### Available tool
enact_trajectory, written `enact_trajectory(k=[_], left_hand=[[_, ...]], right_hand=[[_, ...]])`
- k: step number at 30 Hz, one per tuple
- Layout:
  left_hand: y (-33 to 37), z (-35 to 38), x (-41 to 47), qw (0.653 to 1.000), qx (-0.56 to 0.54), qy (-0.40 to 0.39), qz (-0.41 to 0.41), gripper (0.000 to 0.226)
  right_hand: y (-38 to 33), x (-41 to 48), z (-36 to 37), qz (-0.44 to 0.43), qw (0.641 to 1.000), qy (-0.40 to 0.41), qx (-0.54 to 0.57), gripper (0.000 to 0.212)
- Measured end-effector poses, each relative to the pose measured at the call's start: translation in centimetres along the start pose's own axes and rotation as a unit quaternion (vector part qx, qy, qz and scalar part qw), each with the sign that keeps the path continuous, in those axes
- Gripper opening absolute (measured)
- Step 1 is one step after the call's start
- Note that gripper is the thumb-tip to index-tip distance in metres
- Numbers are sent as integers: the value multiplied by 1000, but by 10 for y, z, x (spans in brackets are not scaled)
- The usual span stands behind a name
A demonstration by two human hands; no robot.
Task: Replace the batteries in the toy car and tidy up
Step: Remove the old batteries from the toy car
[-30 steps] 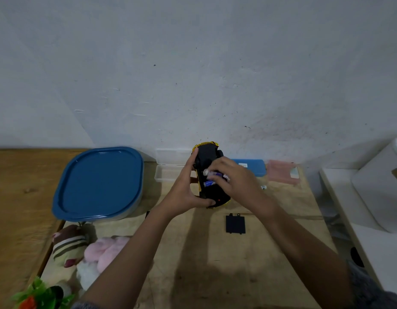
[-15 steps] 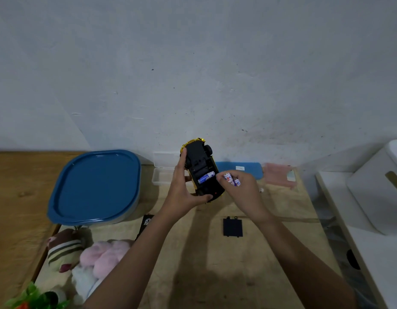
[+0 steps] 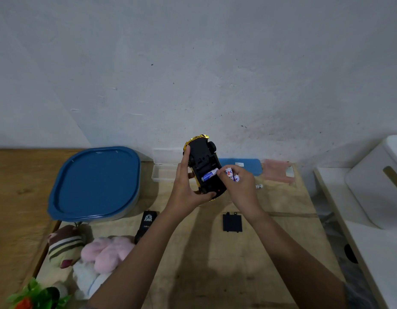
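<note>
Left hand (image 3: 186, 190) grips upturned car (image 3: 204, 166); right hand (image 3: 238, 186) clutches two batteries (image 3: 232, 174), fingertips on the one (image 3: 209, 175) in the bay.

We are looking at what seems a home corner used as a play or hobby spot: a bare plywood table (image 3: 271, 204) is standing against a scuffed painted wall (image 3: 193, 63). Soft toys (image 3: 99, 253) are lying left of the hands, beside a blue-lidded storage tub (image 3: 95, 181); a white bin (image 3: 375, 181) is sitting off to the right.
</note>
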State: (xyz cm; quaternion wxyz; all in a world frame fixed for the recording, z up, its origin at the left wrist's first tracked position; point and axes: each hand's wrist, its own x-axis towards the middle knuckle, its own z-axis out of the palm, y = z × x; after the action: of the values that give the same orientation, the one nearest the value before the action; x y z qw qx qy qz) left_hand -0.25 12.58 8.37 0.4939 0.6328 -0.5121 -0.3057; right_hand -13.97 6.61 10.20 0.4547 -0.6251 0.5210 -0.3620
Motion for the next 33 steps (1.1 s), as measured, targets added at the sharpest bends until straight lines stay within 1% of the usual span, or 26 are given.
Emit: enact_trajectory(k=[2,5,9,12,15,19,21,23,25,27,31,33], left_hand=[[-1,-1,-1,1000,-5,1,-1,125],[2,-4,-2,1000,-12,-4,-3,125],[7,-8,0,999,-33,-15,-2,125],[9,-13,1,998,-54,-36,-12,125],[13,-18,3,996,-63,-65,-16,125],[19,-23,3,992,-64,-105,-18,122],[20,-24,1,991,-62,-113,-21,122],[20,-25,0,991,-63,-116,-26,122],[20,-25,-1,989,-64,-126,-31,121],[19,-24,-3,988,-59,-142,-35,121],[15,-19,-7,982,-62,-169,-51,118],[13,-17,-10,982,-60,-167,-63,115]], right_hand=[[0,0,-2,8,1000,-21,18,8],[-1,0,-6,9,998,-48,29,12],[-6,-1,-10,-39,997,-61,10,11],[-7,1,-17,-70,994,-78,-39,18],[-6,5,-24,-119,978,-109,-136,28],[-16,12,-31,-146,952,-142,-227,26],[-21,12,-35,-153,942,-167,-246,24],[-23,9,-36,-148,944,-182,-232,20],[-25,4,-32,-129,954,-191,-190,12],[-27,0,-25,-116,964,-182,-152,8],[-25,-5,-11,-130,979,-111,-109,12],[-23,-9,-9,-89,994,-54,-37,18]])
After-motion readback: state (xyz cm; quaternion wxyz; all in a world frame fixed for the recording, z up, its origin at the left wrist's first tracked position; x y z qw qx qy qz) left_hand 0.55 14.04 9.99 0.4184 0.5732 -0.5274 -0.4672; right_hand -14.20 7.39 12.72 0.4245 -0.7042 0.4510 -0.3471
